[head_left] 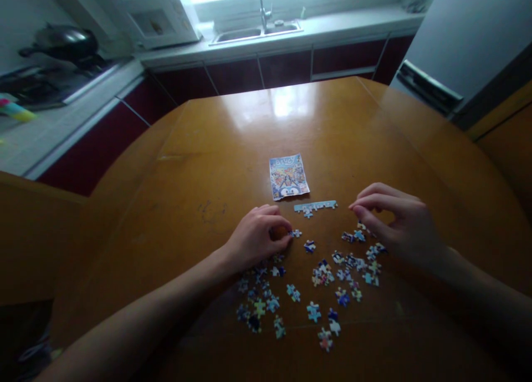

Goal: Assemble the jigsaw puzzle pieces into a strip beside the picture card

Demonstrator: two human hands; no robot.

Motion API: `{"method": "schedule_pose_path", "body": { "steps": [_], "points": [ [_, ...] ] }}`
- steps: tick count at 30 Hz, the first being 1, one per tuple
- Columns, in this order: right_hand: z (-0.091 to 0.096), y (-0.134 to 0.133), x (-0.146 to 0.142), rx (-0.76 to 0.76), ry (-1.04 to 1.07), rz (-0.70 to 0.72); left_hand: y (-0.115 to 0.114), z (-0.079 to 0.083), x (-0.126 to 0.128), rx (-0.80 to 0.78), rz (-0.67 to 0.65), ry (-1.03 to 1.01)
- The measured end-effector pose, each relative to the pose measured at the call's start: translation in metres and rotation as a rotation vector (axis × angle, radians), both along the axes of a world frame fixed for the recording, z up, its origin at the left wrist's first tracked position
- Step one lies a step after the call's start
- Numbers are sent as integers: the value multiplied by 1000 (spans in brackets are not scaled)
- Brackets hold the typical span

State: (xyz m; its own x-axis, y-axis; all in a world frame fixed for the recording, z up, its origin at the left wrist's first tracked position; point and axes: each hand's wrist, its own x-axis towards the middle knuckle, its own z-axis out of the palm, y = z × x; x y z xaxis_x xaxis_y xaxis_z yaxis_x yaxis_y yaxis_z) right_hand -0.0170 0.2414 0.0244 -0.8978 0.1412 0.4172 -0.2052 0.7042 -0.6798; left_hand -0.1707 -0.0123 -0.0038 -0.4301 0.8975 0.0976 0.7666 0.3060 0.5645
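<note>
My left hand [260,235] rests low over the wooden table, thumb and forefinger pinched at the edge of a small light-blue jigsaw piece [296,233]. To the right, my right hand [397,218] hovers with thumb and fingertips together; whatever is between them is too small or hidden to tell. Between the hands lies a joined strip of jigsaw pieces [316,206], light blue with a straight upper edge. Behind it is a creased picture sheet [288,177] with a cartoon design. A blue-and-white piece [310,246] lies alone just below the left fingertips.
Loose pieces spread in a left cluster [260,301] under my left wrist and a right cluster [349,265] near my right hand. The wooden table [216,149] reaches toward a counter with a sink [257,34]. A wok [68,41] stands at left, a fridge [465,44] at right.
</note>
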Motion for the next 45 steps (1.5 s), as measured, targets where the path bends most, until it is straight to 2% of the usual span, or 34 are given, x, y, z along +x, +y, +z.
{"method": "schedule_pose_path", "body": {
  "steps": [5, 8, 12, 16, 19, 25, 28, 36, 45],
  "points": [
    [0, 2, -1, 15, -8, -32, -2, 7, -8, -3, 3, -41],
    [-1, 4, -2, 17, -3, -39, -10, 16, -19, 19, 64, -76],
    [-4, 7, -4, 2, 8, -58, -38, 19, -32, 49, 167, -75],
    [-8, 11, -7, -3, 0, -72, -72, 10, -34, 38, 282, -123],
    [-9, 15, -9, 15, -1, -97, -84, 4, -33, 24, 324, -132],
    [-8, 31, -13, 17, 0, -192, -79, 0, -35, 51, 191, -159],
    [-9, 42, -15, -1, -17, -202, -78, -2, -35, 98, 173, -160],
    [-15, 64, -16, 75, -211, -148, -72, -5, -38, 238, 308, -76],
    [-23, 61, -8, 60, -593, 22, -74, -11, -44, 150, 243, -39]
  ]
}}
